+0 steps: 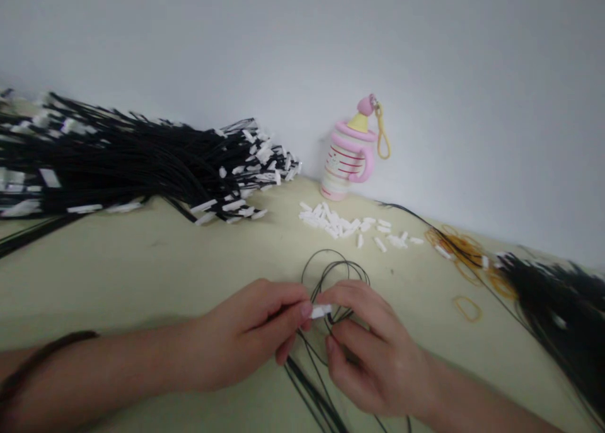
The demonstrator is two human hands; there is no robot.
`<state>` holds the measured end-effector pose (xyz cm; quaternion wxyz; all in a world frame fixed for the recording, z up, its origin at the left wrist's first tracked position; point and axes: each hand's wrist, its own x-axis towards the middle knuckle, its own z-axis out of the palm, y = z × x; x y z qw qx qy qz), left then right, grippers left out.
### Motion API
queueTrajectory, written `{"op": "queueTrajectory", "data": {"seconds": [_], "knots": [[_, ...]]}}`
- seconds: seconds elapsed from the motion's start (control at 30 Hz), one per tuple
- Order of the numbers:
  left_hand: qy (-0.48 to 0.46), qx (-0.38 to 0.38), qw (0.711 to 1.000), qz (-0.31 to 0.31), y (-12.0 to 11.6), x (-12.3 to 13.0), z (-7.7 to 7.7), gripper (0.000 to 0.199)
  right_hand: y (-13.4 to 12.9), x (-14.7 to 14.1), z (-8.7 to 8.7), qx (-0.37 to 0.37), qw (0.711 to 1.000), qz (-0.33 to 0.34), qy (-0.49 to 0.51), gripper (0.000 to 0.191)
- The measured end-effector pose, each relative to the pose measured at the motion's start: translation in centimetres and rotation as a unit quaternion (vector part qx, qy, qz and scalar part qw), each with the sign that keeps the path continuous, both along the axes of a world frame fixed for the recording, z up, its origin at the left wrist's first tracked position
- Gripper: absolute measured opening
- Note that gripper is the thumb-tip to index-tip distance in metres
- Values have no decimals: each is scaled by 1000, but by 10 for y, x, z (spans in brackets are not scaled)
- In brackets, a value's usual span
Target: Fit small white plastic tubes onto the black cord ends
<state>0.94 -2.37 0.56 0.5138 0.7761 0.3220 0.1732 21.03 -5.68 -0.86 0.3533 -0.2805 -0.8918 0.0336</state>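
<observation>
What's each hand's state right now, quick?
Left hand: closed, pinching a white connector.
Right hand: fingers curled beside the black wire; whether it grips cannot be told.

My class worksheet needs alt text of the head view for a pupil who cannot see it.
The left hand pinches a small white piece while the right hand holds black wires beside it, above a pale table. Beyond are loose white pieces and a pink-trimmed cup-shaped item, with black wire bundles on either side.

We hold our bare left hand (pixel 253 335) with thumb and index finger pinched together; facing it, our bare right hand (pixel 375 351) curls its fingers, thumb lowest.
</observation>
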Motion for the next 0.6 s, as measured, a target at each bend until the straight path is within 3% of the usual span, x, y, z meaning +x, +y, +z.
{"op": "queueTrajectory", "data": {"seconds": [0.6], "knots": [[0, 9, 1000, 1, 0, 0, 0, 36, 0, 0, 1, -2, 1000, 3, 3, 8]]}}
